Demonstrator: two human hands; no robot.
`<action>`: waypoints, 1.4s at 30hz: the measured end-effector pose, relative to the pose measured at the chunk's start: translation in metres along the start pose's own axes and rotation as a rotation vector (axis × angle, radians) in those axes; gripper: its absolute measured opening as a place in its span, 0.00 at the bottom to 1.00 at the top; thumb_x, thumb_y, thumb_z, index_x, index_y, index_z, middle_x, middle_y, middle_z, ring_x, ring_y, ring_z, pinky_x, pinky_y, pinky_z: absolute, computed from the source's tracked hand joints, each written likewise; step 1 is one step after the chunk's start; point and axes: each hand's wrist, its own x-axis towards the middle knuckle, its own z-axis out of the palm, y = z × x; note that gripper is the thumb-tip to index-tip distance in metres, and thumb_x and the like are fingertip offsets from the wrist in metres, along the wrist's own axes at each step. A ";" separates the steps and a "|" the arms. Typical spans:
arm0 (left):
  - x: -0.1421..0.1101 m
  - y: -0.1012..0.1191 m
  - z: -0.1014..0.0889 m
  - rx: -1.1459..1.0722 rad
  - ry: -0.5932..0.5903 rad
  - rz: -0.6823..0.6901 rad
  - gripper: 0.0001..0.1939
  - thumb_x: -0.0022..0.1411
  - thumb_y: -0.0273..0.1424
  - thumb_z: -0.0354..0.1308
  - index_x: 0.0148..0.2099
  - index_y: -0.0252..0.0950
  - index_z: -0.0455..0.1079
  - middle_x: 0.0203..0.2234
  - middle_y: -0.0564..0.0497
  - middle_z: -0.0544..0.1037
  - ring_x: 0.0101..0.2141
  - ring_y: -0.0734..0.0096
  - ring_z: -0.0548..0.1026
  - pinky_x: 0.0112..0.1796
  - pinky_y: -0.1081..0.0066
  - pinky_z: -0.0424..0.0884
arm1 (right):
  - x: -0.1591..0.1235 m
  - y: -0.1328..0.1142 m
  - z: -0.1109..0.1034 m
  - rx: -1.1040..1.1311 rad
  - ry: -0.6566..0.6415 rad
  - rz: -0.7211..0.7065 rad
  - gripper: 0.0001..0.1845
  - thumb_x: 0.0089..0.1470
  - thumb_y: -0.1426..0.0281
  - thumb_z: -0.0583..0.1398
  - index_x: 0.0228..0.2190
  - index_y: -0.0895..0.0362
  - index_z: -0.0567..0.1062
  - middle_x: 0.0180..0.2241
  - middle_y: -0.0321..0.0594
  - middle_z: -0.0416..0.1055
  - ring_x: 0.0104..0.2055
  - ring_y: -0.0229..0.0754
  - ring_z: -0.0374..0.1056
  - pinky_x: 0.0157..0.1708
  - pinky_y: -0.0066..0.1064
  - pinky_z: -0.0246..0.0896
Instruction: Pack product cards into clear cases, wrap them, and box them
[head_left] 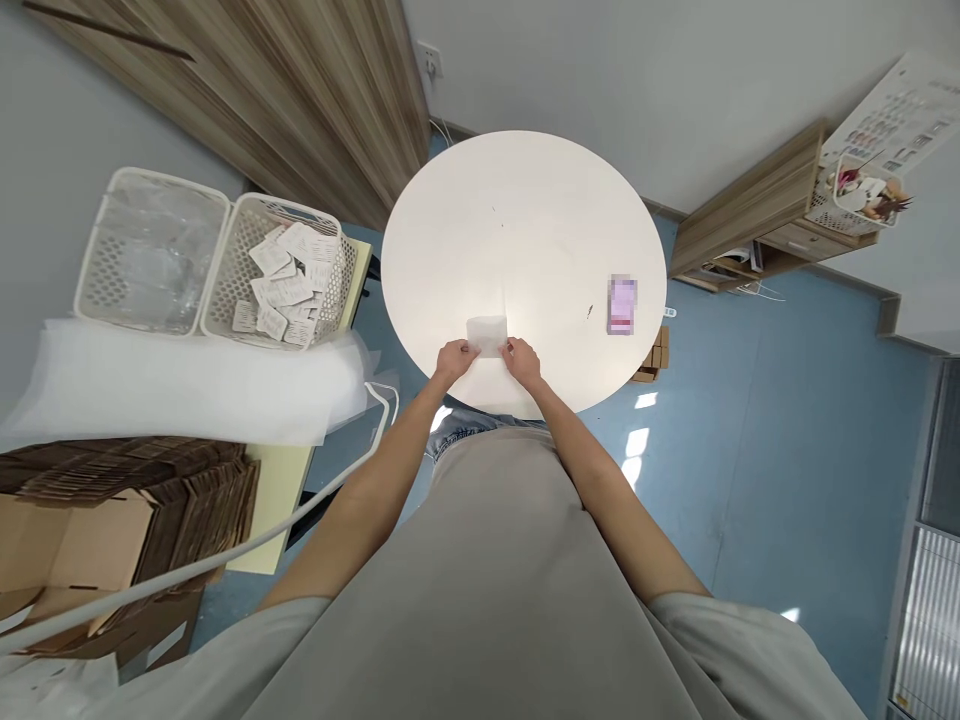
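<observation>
Left hand [456,360] pinches the left side of a small whitish sheet [487,336], which I view over the near part of the round white worktop [525,200]; the right hand [522,362] pinches its opposite side. I judge the two-sided hold established, release not yet made. Farther right lies a blurred purple object [622,304].

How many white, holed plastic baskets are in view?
3. One white, holed plastic basket, holding clear plastic film, is at far left; a second, holding white printed cards, sits beside it; the third is on the wood-grain cabinet at right. Others may be hidden.
</observation>
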 end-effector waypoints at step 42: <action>-0.055 -0.034 0.042 0.087 -0.108 0.378 0.33 0.66 0.40 0.63 0.71 0.37 0.70 0.69 0.43 0.73 0.69 0.50 0.70 0.69 0.55 0.64 | -0.051 0.062 0.021 -0.142 -0.201 -0.526 0.32 0.76 0.59 0.49 0.73 0.61 0.60 0.76 0.57 0.54 0.79 0.53 0.52 0.74 0.50 0.56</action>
